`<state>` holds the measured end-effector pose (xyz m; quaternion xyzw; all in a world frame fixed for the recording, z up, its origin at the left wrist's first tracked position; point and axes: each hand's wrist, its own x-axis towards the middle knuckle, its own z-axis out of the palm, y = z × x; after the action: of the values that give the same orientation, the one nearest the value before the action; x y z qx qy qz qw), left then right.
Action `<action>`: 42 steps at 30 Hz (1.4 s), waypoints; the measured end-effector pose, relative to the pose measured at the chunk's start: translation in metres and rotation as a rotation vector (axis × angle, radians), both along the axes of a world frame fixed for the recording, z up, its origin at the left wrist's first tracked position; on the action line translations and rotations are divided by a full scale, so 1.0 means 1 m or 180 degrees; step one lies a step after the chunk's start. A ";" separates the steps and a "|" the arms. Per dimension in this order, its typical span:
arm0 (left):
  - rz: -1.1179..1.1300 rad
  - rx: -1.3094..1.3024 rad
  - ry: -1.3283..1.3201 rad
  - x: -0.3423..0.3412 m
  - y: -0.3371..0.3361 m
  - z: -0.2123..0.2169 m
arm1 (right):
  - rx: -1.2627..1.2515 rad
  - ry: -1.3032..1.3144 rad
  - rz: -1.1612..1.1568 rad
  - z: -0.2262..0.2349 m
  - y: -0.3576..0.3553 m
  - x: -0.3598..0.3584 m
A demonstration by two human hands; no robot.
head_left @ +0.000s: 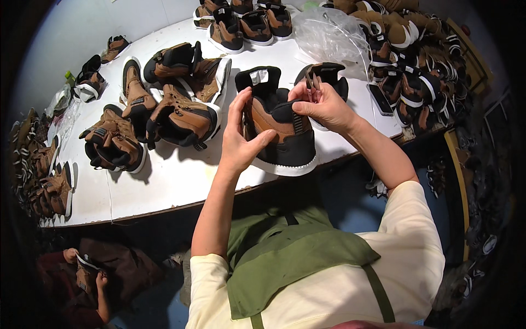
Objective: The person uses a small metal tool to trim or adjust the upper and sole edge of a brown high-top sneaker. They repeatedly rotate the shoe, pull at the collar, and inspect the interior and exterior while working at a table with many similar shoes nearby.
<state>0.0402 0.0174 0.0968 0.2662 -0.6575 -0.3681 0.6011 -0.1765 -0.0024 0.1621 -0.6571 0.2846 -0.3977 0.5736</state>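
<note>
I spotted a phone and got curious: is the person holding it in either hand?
No, the phone lies at the white table's right end, while the left hand and right hand are at a brown-and-black shoe.

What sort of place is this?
Likely a shoe workshop: brown shoes crowd a white table, more are heaped at right, and a co-worker handles one lower left.

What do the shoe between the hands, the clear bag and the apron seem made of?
Shoe: perhaps leather or synthetic, matte, from its smooth, seamed brown surface.
Clear bag: probably thin plastic film, glossy, crinkled and see-through.
Apron: probably woven cloth, matte, draping in soft folds.
</note>
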 end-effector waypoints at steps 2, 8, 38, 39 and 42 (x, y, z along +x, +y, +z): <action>-0.0107 0.0029 0.0370 0.000 0.000 -0.002 | -0.0025 0.0039 -0.0006 0.000 0.000 0.000; 0.0587 0.0674 0.1173 0.012 -0.011 -0.009 | 0.0045 0.0318 0.0056 0.003 0.013 0.000; -0.0510 0.2473 0.0910 0.021 -0.010 -0.022 | -0.0361 0.0225 -0.1503 -0.059 0.006 0.036; -0.0478 0.2437 0.0890 0.020 -0.002 -0.025 | -0.0341 0.0139 -0.1507 -0.062 0.004 0.036; -0.0758 0.2336 0.0802 0.018 0.029 -0.019 | -0.0155 -0.0040 -0.1553 -0.071 0.004 0.034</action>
<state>0.0577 0.0467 0.0776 0.3379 -0.4298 -0.6752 0.4952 -0.1429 0.0016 0.0910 -0.5800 0.4217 -0.5353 0.4464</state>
